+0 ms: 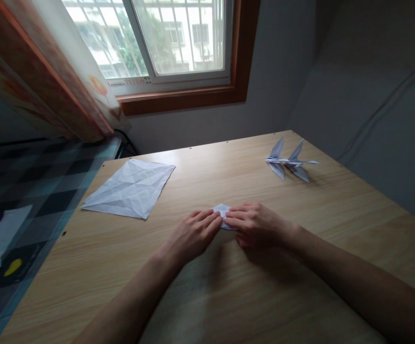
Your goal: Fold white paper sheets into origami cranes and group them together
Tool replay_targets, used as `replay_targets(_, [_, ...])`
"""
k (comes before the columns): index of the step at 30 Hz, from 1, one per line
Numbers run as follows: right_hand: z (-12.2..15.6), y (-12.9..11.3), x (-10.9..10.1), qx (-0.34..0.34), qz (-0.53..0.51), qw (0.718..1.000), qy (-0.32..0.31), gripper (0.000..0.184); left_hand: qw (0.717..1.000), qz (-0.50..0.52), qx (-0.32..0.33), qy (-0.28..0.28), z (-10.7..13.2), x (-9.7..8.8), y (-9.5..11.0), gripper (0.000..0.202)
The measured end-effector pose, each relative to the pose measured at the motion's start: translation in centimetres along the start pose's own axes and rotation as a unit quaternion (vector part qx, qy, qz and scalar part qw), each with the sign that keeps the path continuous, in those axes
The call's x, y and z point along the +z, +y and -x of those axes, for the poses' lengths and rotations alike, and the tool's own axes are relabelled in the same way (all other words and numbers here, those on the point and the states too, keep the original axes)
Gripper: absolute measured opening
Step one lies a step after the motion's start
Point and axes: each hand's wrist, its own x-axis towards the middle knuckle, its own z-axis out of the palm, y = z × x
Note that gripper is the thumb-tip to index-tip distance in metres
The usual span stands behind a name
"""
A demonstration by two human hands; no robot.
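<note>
Between my hands a small piece of folded white paper (pixel 222 209) lies on the wooden table, its top point and part of its lower edge showing. The fingers of my left hand (pixel 199 230) are close together and press on its left side. From the right, my right hand (pixel 256 223) grips the other side, with its thumb tucked low near the table. My fingers cover most of the paper, so its full folded shape is hidden.
A creased white paper sheet (pixel 133 188) lies at the table's left. Folded paper figures with pointed wings (pixel 289 161) rest at the back right. Beyond the left edge is a checked cloth (pixel 59 165) with white paper (pixel 5 239). A window (pixel 182 38) and curtain (pixel 38 62) are behind.
</note>
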Motion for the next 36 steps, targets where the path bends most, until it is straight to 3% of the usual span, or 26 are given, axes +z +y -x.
replay_targets(4, [-0.1,-0.2,0.5,0.005,-0.007,1.000,0.021,0.040,1.000,0.006,-0.018,-0.003,0.0,-0.3,0.1,0.023])
replay_targets(10, [-0.7,-1.2,1.8,0.060,0.019,0.997,0.042,0.018,0.999,0.016,-0.032,0.006,-0.2,-0.4,0.2,0.022])
replay_targets(18, [-1.3,-1.5,2.1,0.084,0.040,0.993,0.069,0.021,0.992,0.062,-0.060,0.091,0.1,0.2,0.2,0.017])
replay_targets(21, [-1.5,-1.6,1.7,0.109,-0.017,0.991,0.069,0.019,0.984,0.065,-0.084,0.145,0.2,0.0,0.4,0.011])
replay_targets(23, [-1.7,-1.5,1.0,0.151,-0.089,0.983,0.060,0.017,0.973,0.037,-0.105,0.204,0.2,-0.3,0.5,0.019])
replay_targets(27, [-2.2,-0.3,-1.2,0.264,-0.275,0.924,-0.011,0.016,0.945,-0.053,-0.144,0.288,0.4,-0.9,0.8,0.040])
replay_targets(30, [-2.2,1.0,-2.1,0.282,-0.424,0.857,-0.079,0.013,0.955,-0.071,-0.100,0.270,0.5,-0.9,0.9,0.042])
replay_targets(32, [-2.1,1.5,-2.2,0.286,-0.447,0.839,-0.118,0.012,0.973,-0.058,-0.037,0.221,0.5,-0.6,0.9,0.036])
replay_targets(36, [-2.0,1.2,-1.9,0.270,-0.332,0.894,-0.130,0.010,0.993,-0.004,0.035,0.112,0.3,-0.1,0.6,0.024])
